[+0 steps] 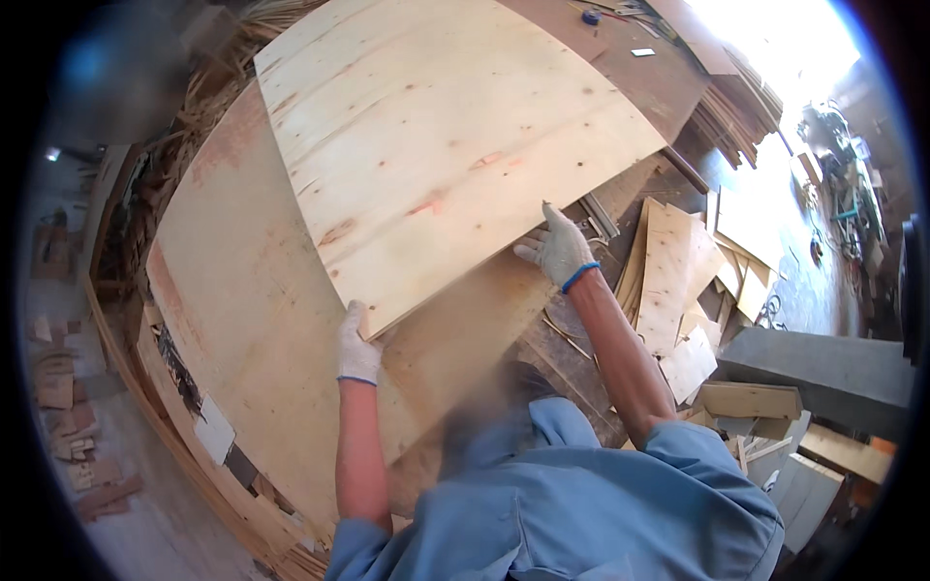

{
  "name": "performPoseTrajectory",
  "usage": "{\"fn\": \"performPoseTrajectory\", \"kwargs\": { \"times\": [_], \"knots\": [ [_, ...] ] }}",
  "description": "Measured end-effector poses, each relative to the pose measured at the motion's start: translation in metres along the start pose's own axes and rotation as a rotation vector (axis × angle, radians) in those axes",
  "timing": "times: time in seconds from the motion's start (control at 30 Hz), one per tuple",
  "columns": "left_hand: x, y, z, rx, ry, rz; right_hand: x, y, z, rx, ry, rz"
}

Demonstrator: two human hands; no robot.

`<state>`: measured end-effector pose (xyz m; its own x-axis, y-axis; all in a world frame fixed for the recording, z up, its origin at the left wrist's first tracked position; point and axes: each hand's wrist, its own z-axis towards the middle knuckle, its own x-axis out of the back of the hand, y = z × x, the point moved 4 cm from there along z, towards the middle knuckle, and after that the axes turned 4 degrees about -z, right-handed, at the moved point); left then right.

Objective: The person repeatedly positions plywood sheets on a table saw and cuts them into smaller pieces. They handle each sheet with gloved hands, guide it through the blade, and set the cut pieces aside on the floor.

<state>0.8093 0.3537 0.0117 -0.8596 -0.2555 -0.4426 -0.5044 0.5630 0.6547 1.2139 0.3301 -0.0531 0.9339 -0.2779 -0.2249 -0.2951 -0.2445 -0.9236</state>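
Scrap wood (73,407) litters the workshop. Nearest, the gloved left hand (360,349) pinches the near left corner of a pale plywood sheet (446,145), thumb on top (its other fingers are hidden beneath). Slightly farther, the gloved right hand (564,250) has its fingers spread at the sheet's near edge, toward the right; whether they grip, I cannot tell. Under the sheet, a larger board (232,271) extends left; cut pieces (668,276) lie right, stacked boards (727,121) far right.

2 bare forearms (625,344) extend forward, left fingers (356,319) clasped, right fingers (530,251) spread.
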Motion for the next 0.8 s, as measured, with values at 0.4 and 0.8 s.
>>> {"fn": "performPoseTrajectory", "kwargs": {
  "times": [0.4, 0.8],
  "knots": [
    [0.042, 0.089, -0.008, -0.213, -0.016, 0.038, -0.11, -0.072, -0.02, -0.183, 0.224, 0.24],
    [0.197, 0.165, -0.108, -0.277, 0.04, 0.139, -0.252, -0.027, -0.149, -0.155, 0.304, 0.087]
  ]
}}
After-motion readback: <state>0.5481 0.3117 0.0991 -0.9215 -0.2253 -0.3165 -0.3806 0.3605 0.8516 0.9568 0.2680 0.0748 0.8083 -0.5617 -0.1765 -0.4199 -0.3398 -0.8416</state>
